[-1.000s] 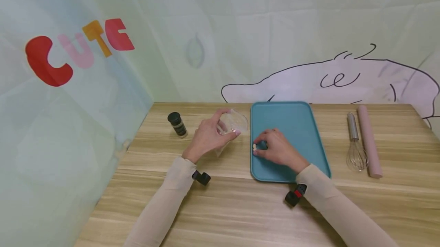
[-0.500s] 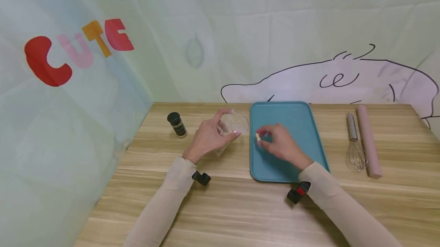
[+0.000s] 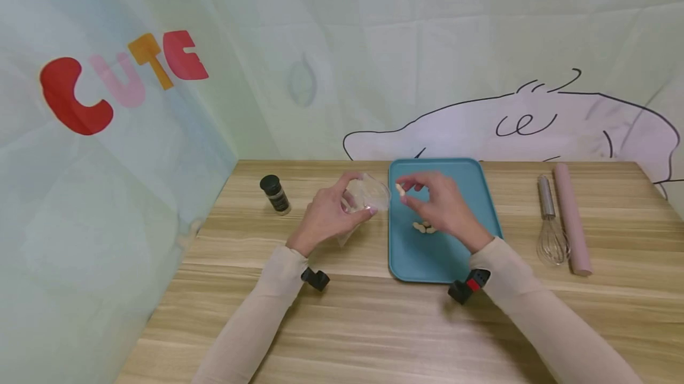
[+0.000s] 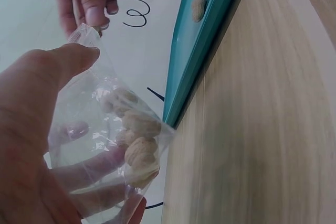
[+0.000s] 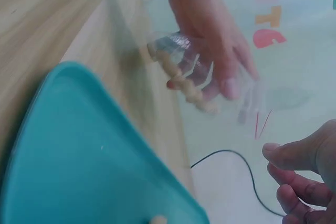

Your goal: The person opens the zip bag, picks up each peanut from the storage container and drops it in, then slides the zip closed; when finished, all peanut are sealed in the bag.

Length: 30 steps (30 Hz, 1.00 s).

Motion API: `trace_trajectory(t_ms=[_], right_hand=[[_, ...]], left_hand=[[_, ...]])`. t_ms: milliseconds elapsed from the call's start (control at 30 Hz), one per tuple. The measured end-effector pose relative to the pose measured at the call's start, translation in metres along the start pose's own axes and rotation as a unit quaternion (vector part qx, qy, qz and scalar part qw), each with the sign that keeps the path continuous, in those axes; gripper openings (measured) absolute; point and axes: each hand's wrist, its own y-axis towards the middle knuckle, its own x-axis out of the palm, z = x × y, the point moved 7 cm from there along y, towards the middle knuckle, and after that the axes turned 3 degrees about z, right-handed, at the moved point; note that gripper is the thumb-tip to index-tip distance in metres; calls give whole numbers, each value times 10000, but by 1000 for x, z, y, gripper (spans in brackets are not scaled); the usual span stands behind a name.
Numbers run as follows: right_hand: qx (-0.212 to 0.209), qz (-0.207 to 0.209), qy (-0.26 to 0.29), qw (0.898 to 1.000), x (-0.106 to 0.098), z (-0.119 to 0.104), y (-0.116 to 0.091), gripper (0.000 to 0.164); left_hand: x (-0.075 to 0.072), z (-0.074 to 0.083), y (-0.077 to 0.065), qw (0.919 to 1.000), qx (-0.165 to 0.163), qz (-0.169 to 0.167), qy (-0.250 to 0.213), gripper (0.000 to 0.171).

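Pale, creased sheeting (image 3: 342, 45) is seen along the back and the left side of the room, with its tones running from greenish to bluish. On the left side, the word "CUTE" is spelled out in chunky coloured letters (image 3: 72, 105), and across the back a large, whitish figure (image 3: 470, 129) is outlined in black.

Below, a wood-grain counter (image 3: 347, 324) is marked by light and darker brown streaks. A teal rectangular tray (image 3: 443, 262) is set towards its far edge, right of the middle. Near the far left corner, a black-capped spice bottle (image 3: 275, 195) is placed. To the right of the tray, a wire whisk (image 3: 548, 218) with a metal handle and, just beside it, a pink rolling pin (image 3: 572, 221) are laid roughly lengthwise.

Between bottle and tray, a clear plastic bag (image 4: 100, 103) is grasped by the left hand (image 3: 327, 215); several unshelled peanuts (image 4: 142, 153) are contained in it. One peanut (image 3: 401, 190) is pinched between thumb and fingers of the right hand (image 3: 446, 209), over the tray's left side and near the bag. More peanuts (image 3: 419, 227), partly covered by that hand in the head view, are grouped on the tray. Both forearms are covered by beige sleeves (image 3: 253, 313).
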Motion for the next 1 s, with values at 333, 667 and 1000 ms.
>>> trace_trajectory(t_ms=[333, 667, 1000], right_hand=[[-104, -142, 56, 9998, 4, -16, 6, 33], [-116, -139, 125, 9998, 6, -18, 7, 35], [-38, -70, 282, 9996, 3, -7, 3, 35]], left_hand=[[5, 2, -1, 9999, 109, -61, -91, 72], [4, 3, -1, 9999, 110, -72, -88, 73], [3, 2, -1, 10000, 33, -80, -36, 72]])
